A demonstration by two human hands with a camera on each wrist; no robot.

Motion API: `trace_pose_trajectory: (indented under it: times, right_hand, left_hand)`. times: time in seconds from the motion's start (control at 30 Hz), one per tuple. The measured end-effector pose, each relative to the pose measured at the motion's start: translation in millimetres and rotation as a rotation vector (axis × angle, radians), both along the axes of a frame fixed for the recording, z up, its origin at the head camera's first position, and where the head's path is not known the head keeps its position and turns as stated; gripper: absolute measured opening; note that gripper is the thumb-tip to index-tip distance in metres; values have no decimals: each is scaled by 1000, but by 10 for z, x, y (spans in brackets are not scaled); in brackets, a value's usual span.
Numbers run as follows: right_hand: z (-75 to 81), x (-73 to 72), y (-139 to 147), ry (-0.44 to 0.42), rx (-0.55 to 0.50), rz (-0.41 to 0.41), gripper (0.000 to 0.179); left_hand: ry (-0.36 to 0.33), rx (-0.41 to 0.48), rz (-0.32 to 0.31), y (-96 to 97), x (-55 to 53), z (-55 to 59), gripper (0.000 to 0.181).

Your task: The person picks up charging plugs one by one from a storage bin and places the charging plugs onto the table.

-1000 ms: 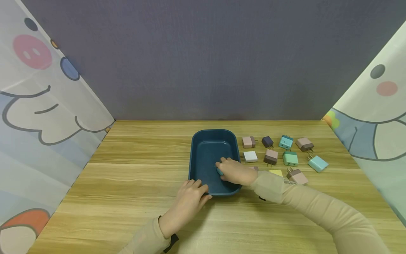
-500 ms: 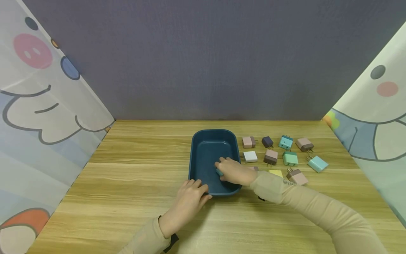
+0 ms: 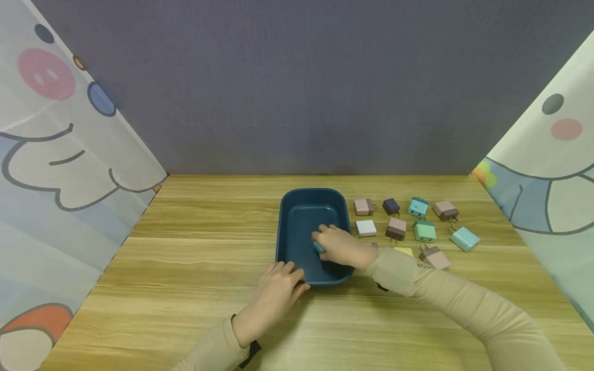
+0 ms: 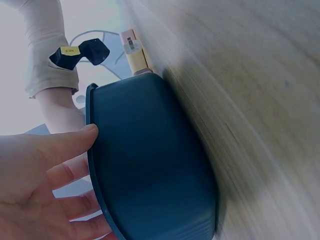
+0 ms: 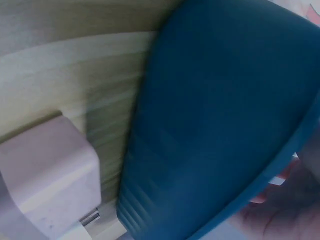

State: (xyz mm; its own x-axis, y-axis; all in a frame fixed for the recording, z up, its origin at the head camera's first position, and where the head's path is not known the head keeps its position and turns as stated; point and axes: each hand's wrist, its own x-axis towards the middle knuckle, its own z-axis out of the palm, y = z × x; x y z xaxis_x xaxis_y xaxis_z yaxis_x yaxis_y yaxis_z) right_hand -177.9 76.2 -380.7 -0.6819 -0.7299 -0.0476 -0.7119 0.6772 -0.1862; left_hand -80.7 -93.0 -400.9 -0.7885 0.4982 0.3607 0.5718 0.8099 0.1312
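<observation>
A dark blue rectangular tray (image 3: 301, 221) stands on the wooden table in the head view. At its near-left corner my left hand (image 3: 278, 288) grips the rim; in the left wrist view the thumb (image 4: 70, 145) lies at the tray's outer edge (image 4: 145, 160), with the fingers on the inner side. My right hand (image 3: 341, 246) reaches over the right rim and pinches a small teal block (image 3: 318, 247) close to the tray floor. Most of that block is hidden under the fingers. The right wrist view shows mainly the tray's outer wall (image 5: 210, 110).
Several plug adapters lie right of the tray, among them a white one (image 3: 365, 228), a navy one (image 3: 391, 206), a green one (image 3: 424, 231) and a light blue one (image 3: 464, 239). The right forearm partly covers a yellow one (image 3: 403, 251). A grey panel (image 3: 315, 93) rises behind the table.
Inside the tray, my right hand has shifted slightly left and away from me, carrying the teal block. The left hand keeps its place on the rim.
</observation>
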Motion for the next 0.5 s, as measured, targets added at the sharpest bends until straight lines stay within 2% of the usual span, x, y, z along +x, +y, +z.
trace_pose_trajectory:
  times: [0.5]
  right_hand:
    - [122,-20,20,37,-40,8,26]
  left_hand:
    - [-3,-10,-1,-2,1,2,17]
